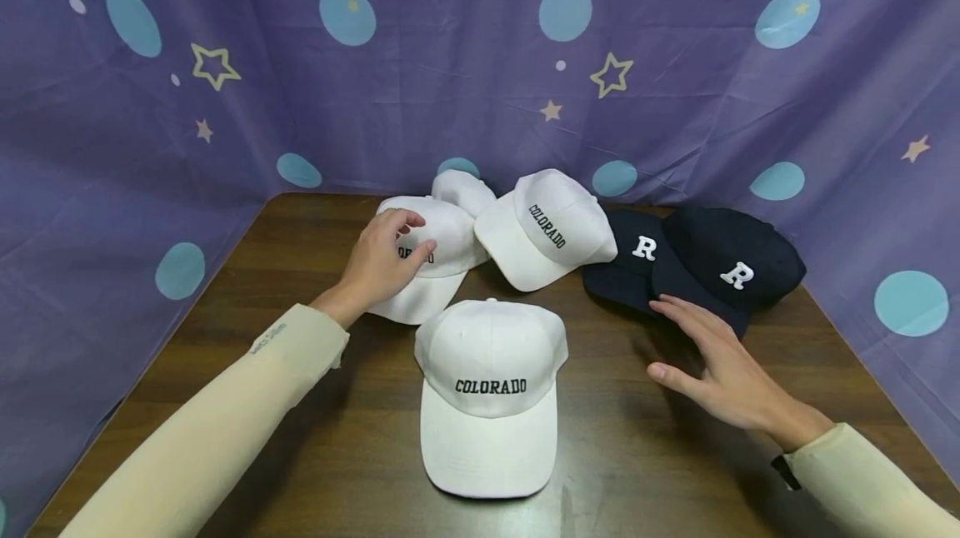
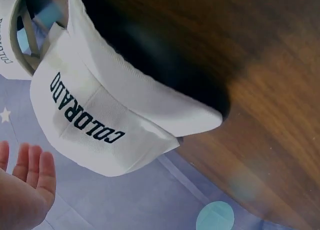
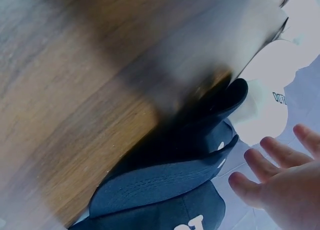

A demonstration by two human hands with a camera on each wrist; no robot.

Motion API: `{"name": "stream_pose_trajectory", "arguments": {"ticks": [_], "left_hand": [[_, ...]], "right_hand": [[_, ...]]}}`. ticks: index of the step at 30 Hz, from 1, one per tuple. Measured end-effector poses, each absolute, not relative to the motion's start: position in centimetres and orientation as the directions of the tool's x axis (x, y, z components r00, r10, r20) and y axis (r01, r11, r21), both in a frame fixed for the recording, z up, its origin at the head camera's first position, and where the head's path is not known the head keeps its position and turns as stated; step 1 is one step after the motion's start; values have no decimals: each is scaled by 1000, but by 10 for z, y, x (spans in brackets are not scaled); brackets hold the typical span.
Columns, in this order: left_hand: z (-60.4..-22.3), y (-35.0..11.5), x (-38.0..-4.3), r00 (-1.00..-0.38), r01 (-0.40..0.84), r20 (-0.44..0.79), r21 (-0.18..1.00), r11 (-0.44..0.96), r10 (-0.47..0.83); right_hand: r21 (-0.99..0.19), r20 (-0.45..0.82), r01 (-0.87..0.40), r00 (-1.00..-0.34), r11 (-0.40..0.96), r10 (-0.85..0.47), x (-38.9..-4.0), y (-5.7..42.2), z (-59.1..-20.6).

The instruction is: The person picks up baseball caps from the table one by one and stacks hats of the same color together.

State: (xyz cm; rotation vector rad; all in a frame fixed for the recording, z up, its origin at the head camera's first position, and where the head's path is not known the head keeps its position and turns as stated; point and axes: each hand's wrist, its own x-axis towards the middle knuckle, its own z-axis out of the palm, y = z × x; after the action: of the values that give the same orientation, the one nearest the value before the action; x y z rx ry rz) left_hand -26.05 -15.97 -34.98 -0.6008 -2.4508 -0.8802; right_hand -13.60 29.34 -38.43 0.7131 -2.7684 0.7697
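Observation:
My left hand (image 1: 382,259) hovers in front of a white baseball cap (image 1: 442,230) and covers part of its dark COLORADO lettering. In the left wrist view a gap shows between the fingers (image 2: 47,175) and this white cap (image 2: 95,110). My right hand (image 1: 727,371), empty with fingers spread, is at the front of a navy cap (image 1: 738,246) with a white R; its fingertips overlap the brim in the head view. A second navy cap (image 1: 622,259) lies partly under the first. One white COLORADO cap (image 1: 491,363) sits front and centre, brim toward me.
Another white COLORADO cap (image 1: 558,226) leans between the left white cap and the navy ones. Behind them shows part of a further white cap (image 1: 461,188). All rest on a brown wooden table (image 1: 300,430), against a purple curtain (image 1: 450,88) with stars and dots.

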Motion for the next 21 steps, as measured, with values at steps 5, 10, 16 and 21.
{"name": "stream_pose_trajectory", "arguments": {"ticks": [5,10,16,21], "left_hand": [[-348,-161,-271,-789,521,566,409,749,239],[-345,-164,-285,-820,484,516,393,782,248],[-340,-165,-294,-881,422,376,347,837,288],[-337,-164,-300,-907,400,262,291,869,330]], "right_hand": [[-448,294,-509,-860,735,-416,-136,288,-385],[-445,311,-520,-853,729,-419,-135,284,-388],[-437,330,-541,-840,719,-432,-135,282,-389],[-427,343,-552,-832,716,-436,-136,281,-389]]}}
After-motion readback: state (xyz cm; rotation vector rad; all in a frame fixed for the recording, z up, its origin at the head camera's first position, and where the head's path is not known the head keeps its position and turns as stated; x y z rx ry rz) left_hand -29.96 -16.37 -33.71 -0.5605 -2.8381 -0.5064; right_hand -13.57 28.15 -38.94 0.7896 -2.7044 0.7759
